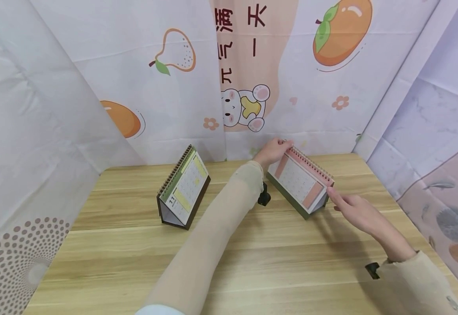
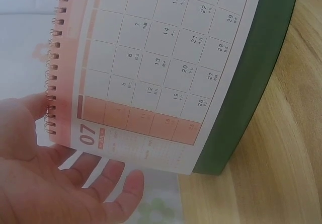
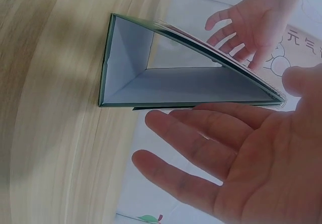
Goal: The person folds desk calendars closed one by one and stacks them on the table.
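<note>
Green calendar (image 1: 186, 187) stands free, eleven o'clock! Pink calendar (image 1: 297, 177) up at one; left hand (image 1: 273, 152), right hand (image 1: 354, 211) uncurled, not clear yet.

The person's left arm (image 1: 217, 232) stretches diagonally forward, the left hand (image 1: 272, 151) at its end with fingers parted and slightly bent. The right arm (image 1: 396, 245) angles in from the right, the right hand (image 1: 354, 211) nearer the body, fingers extended and thumb held apart.

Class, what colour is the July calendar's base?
The base is green, clearest in the left wrist view.
</note>
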The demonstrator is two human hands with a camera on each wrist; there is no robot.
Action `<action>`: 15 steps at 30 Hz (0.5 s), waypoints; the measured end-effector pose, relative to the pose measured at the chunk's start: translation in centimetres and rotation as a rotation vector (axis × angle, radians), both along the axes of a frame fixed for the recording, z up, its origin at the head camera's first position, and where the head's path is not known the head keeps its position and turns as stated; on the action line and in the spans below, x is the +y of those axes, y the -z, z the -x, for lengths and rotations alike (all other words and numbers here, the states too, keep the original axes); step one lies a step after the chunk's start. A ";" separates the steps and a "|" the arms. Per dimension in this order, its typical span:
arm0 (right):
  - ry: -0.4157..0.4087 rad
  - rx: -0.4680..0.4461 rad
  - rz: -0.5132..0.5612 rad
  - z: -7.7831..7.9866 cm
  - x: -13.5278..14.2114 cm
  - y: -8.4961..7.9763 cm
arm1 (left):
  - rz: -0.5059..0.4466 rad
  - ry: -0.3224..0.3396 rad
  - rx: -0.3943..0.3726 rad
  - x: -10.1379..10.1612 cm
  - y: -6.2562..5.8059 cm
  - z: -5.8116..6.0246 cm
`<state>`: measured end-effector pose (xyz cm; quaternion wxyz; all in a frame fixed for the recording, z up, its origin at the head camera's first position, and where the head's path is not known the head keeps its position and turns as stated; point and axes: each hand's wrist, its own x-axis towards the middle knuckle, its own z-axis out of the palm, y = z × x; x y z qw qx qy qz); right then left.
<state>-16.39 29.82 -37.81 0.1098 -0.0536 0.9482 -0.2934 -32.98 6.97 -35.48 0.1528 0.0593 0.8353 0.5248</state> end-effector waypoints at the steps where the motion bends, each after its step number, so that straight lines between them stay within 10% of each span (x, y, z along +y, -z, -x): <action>1: 0.000 -0.001 0.000 0.0 0.0 0.0 | 0.004 0.002 0.004 0.0 0.0 0.0; 15: 0.000 0.001 0.006 0.0 -0.1 0.1 | 0.011 0.006 0.010 -0.3 -0.3 -0.3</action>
